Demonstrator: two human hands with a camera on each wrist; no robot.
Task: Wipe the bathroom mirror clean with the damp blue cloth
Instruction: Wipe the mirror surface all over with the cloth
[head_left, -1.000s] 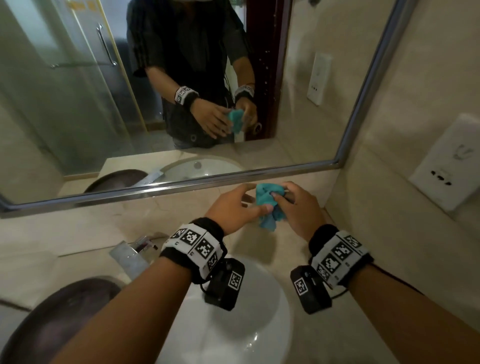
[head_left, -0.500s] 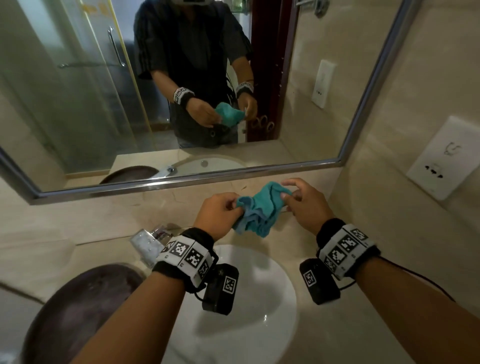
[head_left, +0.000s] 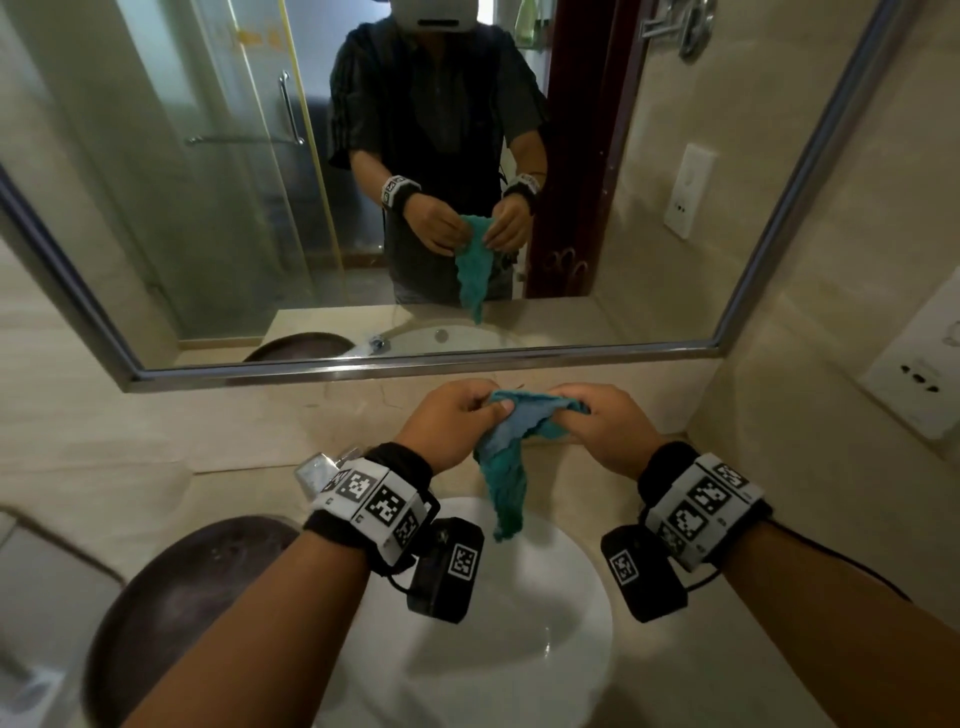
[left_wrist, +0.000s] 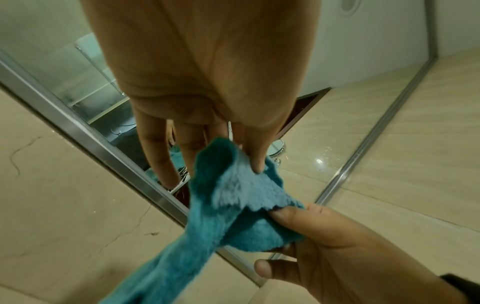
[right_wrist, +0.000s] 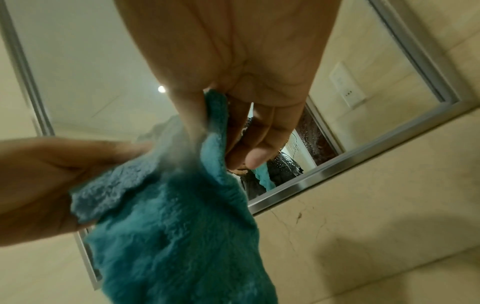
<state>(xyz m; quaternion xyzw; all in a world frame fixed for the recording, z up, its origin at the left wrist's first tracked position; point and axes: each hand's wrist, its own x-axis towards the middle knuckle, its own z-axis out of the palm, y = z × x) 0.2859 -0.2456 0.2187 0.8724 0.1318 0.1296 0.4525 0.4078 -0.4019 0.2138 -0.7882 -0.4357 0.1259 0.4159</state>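
1. Head view: I see my left hand (head_left: 449, 421) and right hand (head_left: 605, 426) side by side above the white basin (head_left: 545, 639), below the bottom edge of the mirror (head_left: 208, 208). Both hands pinch the top edge of the blue cloth (head_left: 506, 478), which is stretched short between them while the rest hangs down in a narrow tail over the basin. The cloth is clear of the glass. A dark round bowl (head_left: 182, 597) sits in the surface (head_left: 104, 452) to the left of the basin, and a chrome tap (head_left: 319, 470) shows behind my left wrist. A white wall socket (head_left: 919, 379) is on the tiled wall at right.

2. Left wrist view: my left hand (left_wrist: 207, 86) grasps the cloth (left_wrist: 233, 205) with the thumb pressing its upper edge against the fingers; my right hand (left_wrist: 337, 246) pinches the other corner at lower right. The mirror (left_wrist: 324, 144) frame runs diagonally behind them.

3. Right wrist view: my right hand (right_wrist: 241, 82) grips a fold of the cloth (right_wrist: 176, 236) between thumb and fingers; my left hand (right_wrist: 52, 174) holds the paler edge from the left. The mirror (right_wrist: 363, 82) lies behind, apart from the cloth.
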